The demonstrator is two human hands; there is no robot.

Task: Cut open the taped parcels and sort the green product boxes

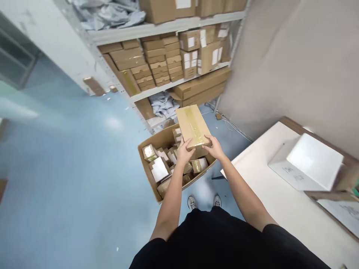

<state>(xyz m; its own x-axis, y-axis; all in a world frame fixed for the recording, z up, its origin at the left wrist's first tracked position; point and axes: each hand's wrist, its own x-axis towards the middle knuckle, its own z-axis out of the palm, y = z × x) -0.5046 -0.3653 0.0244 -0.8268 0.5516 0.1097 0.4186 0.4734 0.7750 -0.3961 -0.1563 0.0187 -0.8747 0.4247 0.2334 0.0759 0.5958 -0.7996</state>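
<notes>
A brown cardboard box (pixel 192 121) with a strip of shiny tape along its top is held up in front of the body, over the far right part of a large open carton (pixel 161 139). The left hand (pixel 185 150) grips its near left corner and the right hand (pixel 214 147) its near right corner, the thumbs toward each other; whether the box touches anything beneath it cannot be told.

The carton stands on the blue floor (pixel 84 186) and contains many small packages, among them 1 with a big white label (pixel 159 169). Near its lower edge, 2 shoes (pixel 192 203) show.

Beyond rises a metal shelf unit (pixel 168 27), 3 of its levels in view: grey plastic bags (pixel 109 15) and cartons at the top, stacked small boxes (pixel 159 69) in the middle, long boxes (pixel 203 87) beside more grey bags below.

To the right, a white table (pixel 260 183) carries a white box (pixel 311 162) with handwriting on its side.
</notes>
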